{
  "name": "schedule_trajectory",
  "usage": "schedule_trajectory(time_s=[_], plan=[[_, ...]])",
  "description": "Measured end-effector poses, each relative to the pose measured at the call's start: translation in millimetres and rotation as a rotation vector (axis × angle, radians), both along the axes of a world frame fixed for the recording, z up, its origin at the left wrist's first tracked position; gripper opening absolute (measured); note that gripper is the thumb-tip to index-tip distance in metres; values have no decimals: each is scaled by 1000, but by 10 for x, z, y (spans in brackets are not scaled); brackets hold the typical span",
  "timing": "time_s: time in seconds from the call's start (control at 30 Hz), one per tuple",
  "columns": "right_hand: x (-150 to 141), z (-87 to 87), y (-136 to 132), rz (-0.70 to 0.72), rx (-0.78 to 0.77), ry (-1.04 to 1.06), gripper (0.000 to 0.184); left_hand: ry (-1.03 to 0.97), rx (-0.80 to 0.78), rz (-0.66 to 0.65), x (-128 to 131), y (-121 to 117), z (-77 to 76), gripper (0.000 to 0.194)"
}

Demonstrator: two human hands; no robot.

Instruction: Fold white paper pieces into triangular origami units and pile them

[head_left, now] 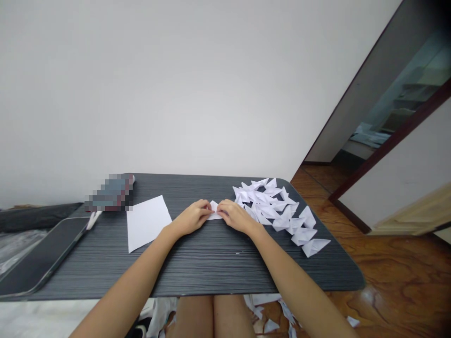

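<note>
Between my two hands lies a small folded piece of white paper [213,209] on the dark table, its peak pointing away from me. My left hand [194,216] pinches its left side with fingers curled. On the right side, my right hand [235,215] presses and grips it the same way. The fingers hide much of the paper's edges. To the left of my left hand rests a flat white paper sheet [148,223]. Beside my right hand spreads a pile of folded white paper boats [264,202], several of them overlapping.
The dark table [211,267] has a rounded right corner and meets a white wall [211,94]. At its left lie a blurred book-like object [111,192] and a dark flat panel [42,256]. Paper scraps [271,325] litter the wooden floor [398,277].
</note>
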State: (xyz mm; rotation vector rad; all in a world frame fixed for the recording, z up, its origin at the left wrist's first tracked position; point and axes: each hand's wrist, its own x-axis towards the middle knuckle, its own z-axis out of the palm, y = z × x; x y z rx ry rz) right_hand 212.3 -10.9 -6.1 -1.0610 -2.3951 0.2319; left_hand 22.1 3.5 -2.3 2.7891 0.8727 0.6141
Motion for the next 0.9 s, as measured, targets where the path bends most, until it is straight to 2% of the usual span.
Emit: schedule_trajectory(time_s=[0.17, 0.3, 0.7, 0.8, 0.9], plan=[[12, -8, 34, -60, -81, 79, 12, -98, -191, 121, -33, 74, 8, 24], [9, -8, 49, -137, -117, 62, 12, -114, -249, 229, -52, 97, 24, 22], [-24, -8, 44, -224, -121, -90, 8, 47, -76, 409, -2, 127, -100, 17], [-55, 29, 14, -269, -125, -124, 10, 87, -60, 470, 20, 88, -91, 10], [-102, 60, -16, -343, -47, -195, 15, 106, 37, 468, 54, 22, -63, 16]])
